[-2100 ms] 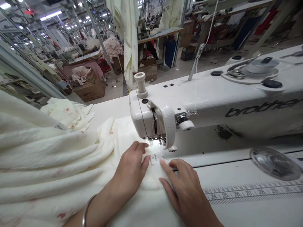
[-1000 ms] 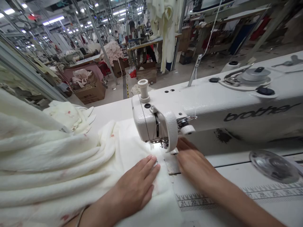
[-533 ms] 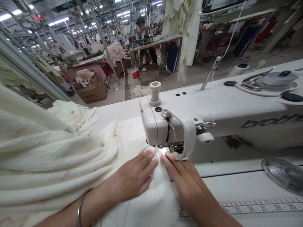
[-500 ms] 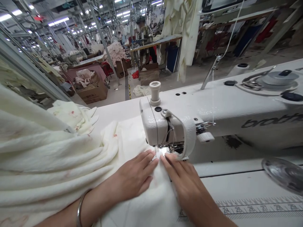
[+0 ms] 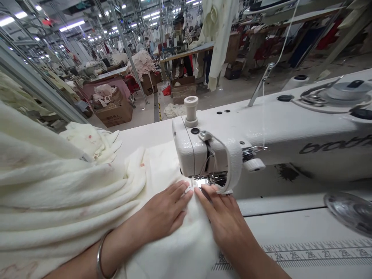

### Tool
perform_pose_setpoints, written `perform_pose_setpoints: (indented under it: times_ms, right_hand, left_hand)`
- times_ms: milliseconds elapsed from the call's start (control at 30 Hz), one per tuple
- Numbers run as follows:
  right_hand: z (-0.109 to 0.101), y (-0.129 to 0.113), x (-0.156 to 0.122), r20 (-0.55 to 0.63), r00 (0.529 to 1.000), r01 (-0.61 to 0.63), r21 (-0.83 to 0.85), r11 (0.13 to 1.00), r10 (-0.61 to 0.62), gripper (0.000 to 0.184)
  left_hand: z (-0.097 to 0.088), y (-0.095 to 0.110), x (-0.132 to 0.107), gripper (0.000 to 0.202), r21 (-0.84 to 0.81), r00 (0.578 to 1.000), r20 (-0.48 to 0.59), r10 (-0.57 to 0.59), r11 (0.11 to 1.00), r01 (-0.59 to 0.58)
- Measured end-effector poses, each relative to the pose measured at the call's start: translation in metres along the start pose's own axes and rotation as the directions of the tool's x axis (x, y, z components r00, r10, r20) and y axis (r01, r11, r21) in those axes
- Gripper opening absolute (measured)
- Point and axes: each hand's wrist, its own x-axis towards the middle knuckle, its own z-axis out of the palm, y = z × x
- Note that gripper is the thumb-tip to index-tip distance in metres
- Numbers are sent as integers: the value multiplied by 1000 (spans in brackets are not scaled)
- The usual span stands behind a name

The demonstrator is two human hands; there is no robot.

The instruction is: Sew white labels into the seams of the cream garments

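Observation:
A white Brother sewing machine (image 5: 261, 135) stands on the table, its needle area lit. Cream fleecy fabric (image 5: 72, 201) with small red marks lies heaped on the left and runs under the presser foot (image 5: 207, 180). My left hand (image 5: 167, 211) lies flat on the fabric, fingers stretched toward the foot; a metal bangle (image 5: 100, 259) circles that wrist. My right hand (image 5: 222, 215) also rests flat on the fabric, fingertips just in front of the foot. A small white label (image 5: 188, 189) peeks out between the two hands' fingertips.
A printed ruler (image 5: 305, 254) runs along the table at the right, and a round metal plate (image 5: 348, 211) sits by the machine's base. A second cream bundle (image 5: 90, 141) lies behind the heap. Beyond are cardboard boxes (image 5: 113, 110), hanging garments and a person at another bench.
My right hand came back from beside the presser foot to lie on the fabric in front of it. Both hands have edged closer to the needle, and the view shifted slightly.

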Motion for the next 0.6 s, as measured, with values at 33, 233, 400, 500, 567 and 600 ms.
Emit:
perform_pose_setpoints:
  times_ms: [33, 233, 400, 500, 567, 600]
  right_hand:
    - [0, 0, 0, 0, 1000, 5, -1, 1000, -5, 41]
    - [0, 0, -1, 10, 1000, 5, 0, 1000, -5, 41]
    - [0, 1, -3, -2, 1000, -12, 14, 1000, 12, 41]
    - [1, 2, -3, -11, 1000, -1, -24, 1000, 1, 39]
    - [2, 3, -3, -25, 1000, -3, -54, 999, 2, 38]
    - [2, 3, -3, -28, 1000, -8, -62, 998, 6, 38]
  left_hand:
    - [0, 0, 0, 42, -5, 1000, 2, -1, 1000, 1]
    - [-2, 0, 3, 39, 18, 1000, 11, 2, 1000, -2]
    - [-3, -1, 5, 38, 38, 999, 32, 4, 999, -6]
    - [-3, -4, 7, 34, 40, 999, 39, -20, 999, 18]
    - [-2, -7, 9, 31, 42, 998, 41, -46, 998, 44]
    - [-1, -9, 10, 30, 41, 998, 38, -56, 998, 55]
